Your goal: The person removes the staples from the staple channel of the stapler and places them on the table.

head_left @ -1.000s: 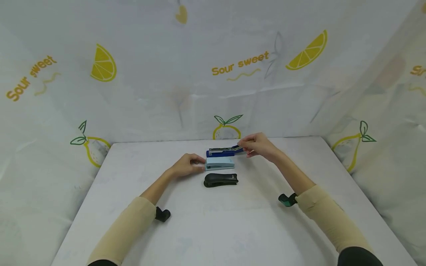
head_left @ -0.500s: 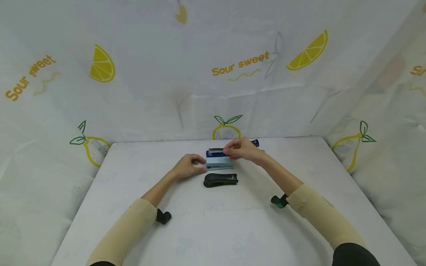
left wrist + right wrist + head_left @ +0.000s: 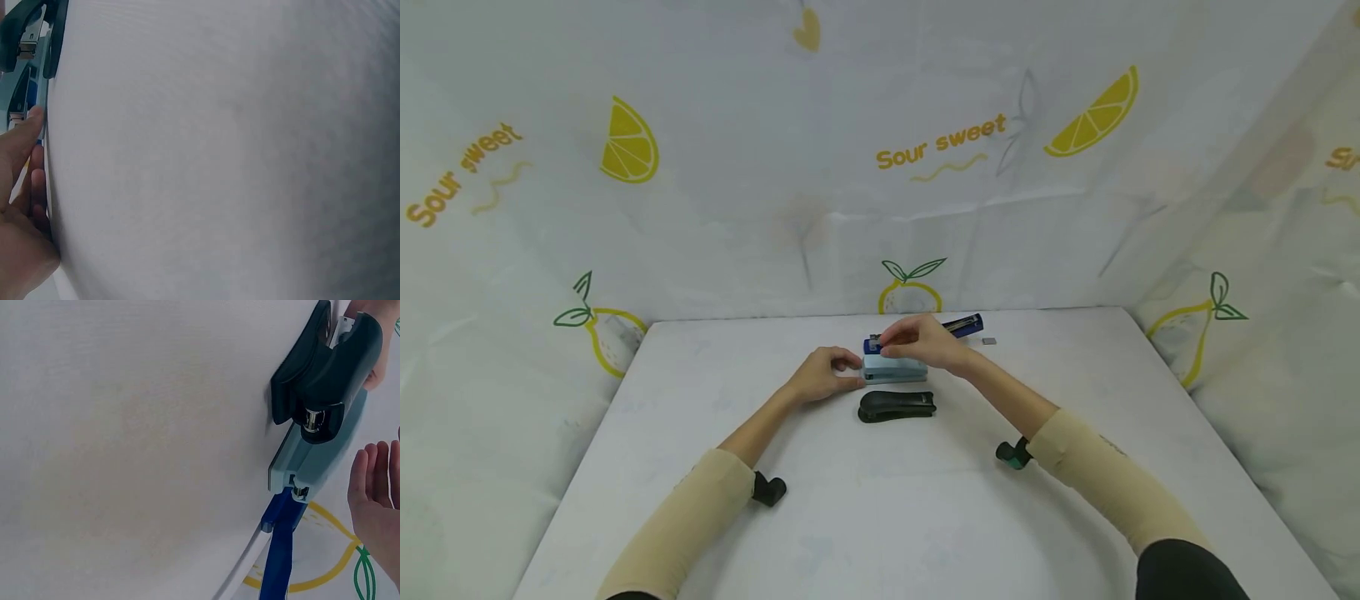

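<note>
Three staplers lie in a row. The far blue stapler [image 3: 871,347] has its top arm [image 3: 966,325] swung back to the right, baring the staple channel. Nearer stands a light blue stapler [image 3: 891,369]; nearest is a dark green-black stapler [image 3: 897,406]. My left hand [image 3: 822,373] rests at the left ends of the blue and light blue staplers, its thumb [image 3: 28,125] touching the light blue one. My right hand [image 3: 928,343] is over the blue stapler's left part, hiding much of its channel. Nothing shows between its fingers [image 3: 375,469].
A small grey strip [image 3: 989,341], perhaps staples, lies on the white table [image 3: 925,517] right of the staplers. Behind rises a white lemon-print curtain [image 3: 760,183]. Dark camera mounts [image 3: 769,490] stick out from both sleeves, close above the table.
My right hand has moved left from the blue stapler's raised arm to its left part. The arm and the grey strip have come into view behind it. My left hand has stayed in place.
</note>
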Available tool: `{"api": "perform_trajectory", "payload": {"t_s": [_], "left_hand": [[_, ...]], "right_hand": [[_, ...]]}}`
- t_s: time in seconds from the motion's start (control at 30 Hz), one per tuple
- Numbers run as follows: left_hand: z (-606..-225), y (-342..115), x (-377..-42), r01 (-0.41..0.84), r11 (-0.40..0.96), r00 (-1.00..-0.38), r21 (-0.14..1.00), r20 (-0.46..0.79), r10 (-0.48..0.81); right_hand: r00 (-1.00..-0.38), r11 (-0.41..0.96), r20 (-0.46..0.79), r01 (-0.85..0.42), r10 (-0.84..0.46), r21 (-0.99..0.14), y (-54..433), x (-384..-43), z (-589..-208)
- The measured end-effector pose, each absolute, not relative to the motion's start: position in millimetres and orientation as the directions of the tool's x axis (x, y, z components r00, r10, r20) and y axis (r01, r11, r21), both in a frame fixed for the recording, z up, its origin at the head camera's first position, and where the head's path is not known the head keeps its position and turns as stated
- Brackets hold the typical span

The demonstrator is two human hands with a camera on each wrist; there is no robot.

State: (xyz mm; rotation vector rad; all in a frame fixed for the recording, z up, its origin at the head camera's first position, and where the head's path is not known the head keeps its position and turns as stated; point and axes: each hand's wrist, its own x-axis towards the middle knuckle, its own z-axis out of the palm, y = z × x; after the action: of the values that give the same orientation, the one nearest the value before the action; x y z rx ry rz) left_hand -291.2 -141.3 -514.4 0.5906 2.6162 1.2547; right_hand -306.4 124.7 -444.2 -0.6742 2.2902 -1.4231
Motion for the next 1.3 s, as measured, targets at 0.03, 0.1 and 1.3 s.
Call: {"api": "perform_trajectory", "payload": {"t_s": [0.03, 0.1, 1.3], "left_hand": [[-515, -141, -291, 0.276, 0.564, -0.905, 0.778, 0.012, 0.426], [-515, -142, -290, 0.278, 0.561, -0.904, 0.780, 0.015, 0.427], [-516, -142, -295, 0.286, 0.543, -0.898, 0.789, 0.023, 0.439]], "right_hand": [[-0.814, 0.381, -0.053, -0.212, -0.578, -0.900, 123, -307, -445], [-0.804, 0.392, -0.060, -0.222, -0.591, -0.893, 118, -307, -447], [-0.743, 0.446, -0.053, -0.342, -0.668, -0.827, 101, -315, -464]]}}
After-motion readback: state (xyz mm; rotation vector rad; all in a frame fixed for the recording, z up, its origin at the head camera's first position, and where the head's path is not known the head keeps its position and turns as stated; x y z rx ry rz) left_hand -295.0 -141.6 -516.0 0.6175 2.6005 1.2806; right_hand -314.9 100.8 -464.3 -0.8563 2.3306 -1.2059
